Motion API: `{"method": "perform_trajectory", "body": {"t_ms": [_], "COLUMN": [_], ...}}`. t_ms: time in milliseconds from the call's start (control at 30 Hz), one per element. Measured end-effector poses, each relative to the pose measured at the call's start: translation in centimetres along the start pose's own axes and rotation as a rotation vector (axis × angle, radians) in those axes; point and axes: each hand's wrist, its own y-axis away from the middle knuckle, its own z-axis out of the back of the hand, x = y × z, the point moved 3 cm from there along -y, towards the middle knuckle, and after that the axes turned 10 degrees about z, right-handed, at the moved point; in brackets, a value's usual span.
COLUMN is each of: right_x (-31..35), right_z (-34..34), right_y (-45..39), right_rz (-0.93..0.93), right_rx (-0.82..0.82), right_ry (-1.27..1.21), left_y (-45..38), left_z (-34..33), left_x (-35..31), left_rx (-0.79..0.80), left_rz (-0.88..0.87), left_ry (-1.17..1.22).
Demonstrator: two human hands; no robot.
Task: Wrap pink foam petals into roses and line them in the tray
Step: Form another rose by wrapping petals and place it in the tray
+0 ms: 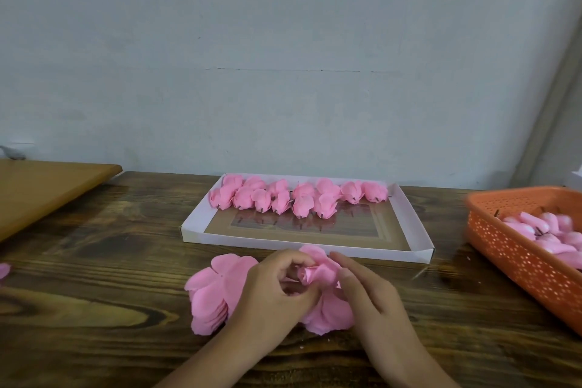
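Pinching a half-wrapped rose [310, 274] near the tabletop's [94, 261] front edge, left hand [274, 287] fingers [293, 261] curl round its bud; right hand [368, 290] fingers [341, 263] lie nearly straight, pressing its outer petals. Loose petal stack [211, 293] lies just left of the hands; white tray [419, 230] behind, toward the back edge, holds finished roses [296, 195] in two rows along its far wall. Orange basket [510, 258] with pink pieces sits at the right edge.

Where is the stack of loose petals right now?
In the head view the petal stack lies on the table, lower centre, just left of the left hand and in front of the tray.
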Motion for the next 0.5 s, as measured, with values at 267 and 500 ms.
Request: {"method": "perform_trajectory", "body": {"t_ms": [267,500], "right_x": [-0.58,-0.54], "right_z": [-0.09,-0.13], "right_y": [0.07,0.04], "right_rz": [0.089,0.124], "right_rx": [0.004,-0.023], "right_ry": [-0.039,-0.001], "left_y": [0.16,0.3], "left_z": [-0.07,-0.03], "left_x": [-0.33,-0.85], "left_rx": [0.03,0.086], "left_rz": [-0.007,0.016], "left_ry": [-0.024,0.061]}}
